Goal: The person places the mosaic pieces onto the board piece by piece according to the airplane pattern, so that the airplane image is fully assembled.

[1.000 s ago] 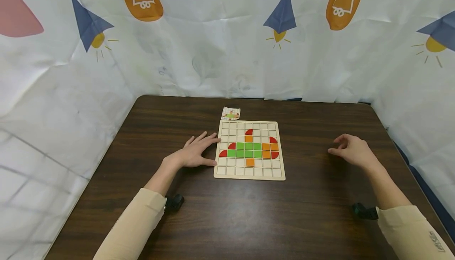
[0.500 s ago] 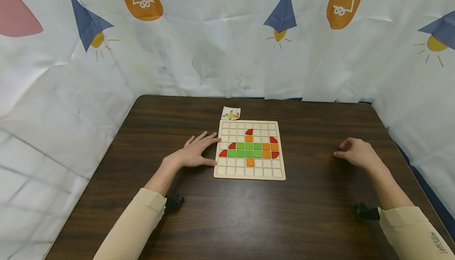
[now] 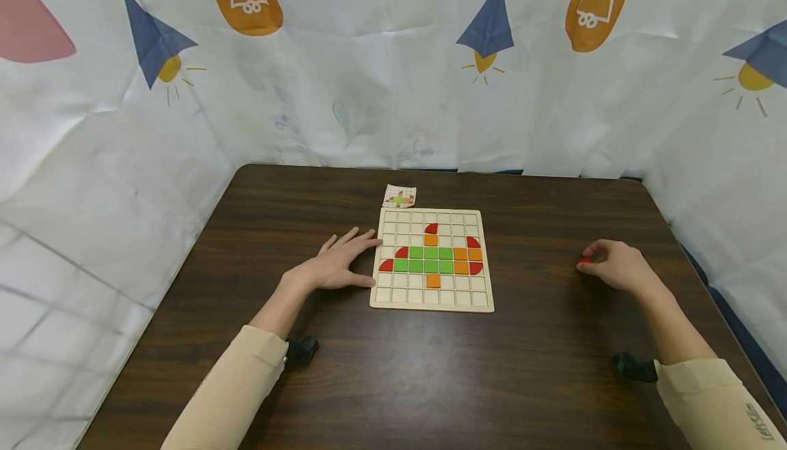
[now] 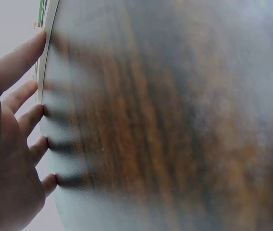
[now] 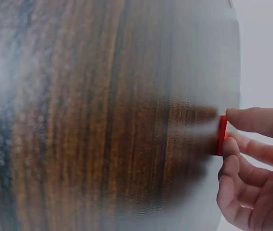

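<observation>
A pale wooden grid board (image 3: 443,296) lies on the dark table, bearing green square tiles (image 3: 430,259), orange square tiles (image 3: 433,280) and red quarter-round tiles (image 3: 386,265). My left hand (image 3: 335,263) is spread flat at the board's left edge, thumb and index fingertip touching its rim. Off to the right, my right hand (image 3: 617,265) pinches a small red tile (image 5: 222,135) between thumb and fingertips, close over the tabletop. That tile is seen edge-on in the right wrist view; fingers cover most of it in the head view.
A small picture card (image 3: 399,196) with a coloured grid pattern lies just behind the board's back left corner. The brown wood-grain table (image 3: 393,368) ends at a white printed curtain (image 3: 381,108) behind and along the sides.
My right hand has shifted slightly right and toward me, and a red tile now shows between its fingertips. My left hand and the board have stayed put.
</observation>
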{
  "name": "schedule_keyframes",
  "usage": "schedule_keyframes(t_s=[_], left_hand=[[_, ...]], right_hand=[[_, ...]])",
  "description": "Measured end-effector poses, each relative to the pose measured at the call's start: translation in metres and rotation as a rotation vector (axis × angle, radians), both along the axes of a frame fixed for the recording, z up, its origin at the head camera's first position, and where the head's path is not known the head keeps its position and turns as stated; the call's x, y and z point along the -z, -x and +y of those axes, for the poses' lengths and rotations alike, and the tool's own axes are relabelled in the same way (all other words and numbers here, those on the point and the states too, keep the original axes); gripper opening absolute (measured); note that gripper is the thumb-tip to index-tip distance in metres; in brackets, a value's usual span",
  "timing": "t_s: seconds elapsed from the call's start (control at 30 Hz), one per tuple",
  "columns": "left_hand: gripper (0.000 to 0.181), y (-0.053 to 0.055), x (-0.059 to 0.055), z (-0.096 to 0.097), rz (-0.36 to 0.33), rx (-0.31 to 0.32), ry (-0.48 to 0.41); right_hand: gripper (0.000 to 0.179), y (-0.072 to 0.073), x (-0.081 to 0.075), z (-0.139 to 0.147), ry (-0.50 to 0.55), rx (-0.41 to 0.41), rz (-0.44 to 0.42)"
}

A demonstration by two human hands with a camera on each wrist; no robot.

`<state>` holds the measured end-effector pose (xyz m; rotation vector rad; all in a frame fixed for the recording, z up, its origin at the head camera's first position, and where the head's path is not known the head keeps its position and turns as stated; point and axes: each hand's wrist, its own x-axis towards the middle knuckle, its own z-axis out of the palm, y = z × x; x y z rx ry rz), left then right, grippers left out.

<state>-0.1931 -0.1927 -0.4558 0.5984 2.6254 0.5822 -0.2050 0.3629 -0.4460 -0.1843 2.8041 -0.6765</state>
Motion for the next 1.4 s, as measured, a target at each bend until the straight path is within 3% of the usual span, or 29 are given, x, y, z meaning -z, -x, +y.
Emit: schedule_keyframes(t_s=[0.43, 0.7, 1.4], left_hand=[[0.089, 0.0, -0.002, -0.001, 0.002, 0.003, -0.003], [0.089, 0.0, -0.002, 0.0, 0.003, 0.004, 0.0], [0.089, -0.001, -0.001, 0.001, 0.006, 0.002, 0.001]], right_hand=[[0.03, 0.001, 0.001, -0.006, 0.091, -0.087, -0.019], [0.035, 0.002, 0.001, -0.008, 0.098, -0.122, -0.02], [0.028, 0.001, 0.008, -0.015, 0.062, -0.11, 0.022]])
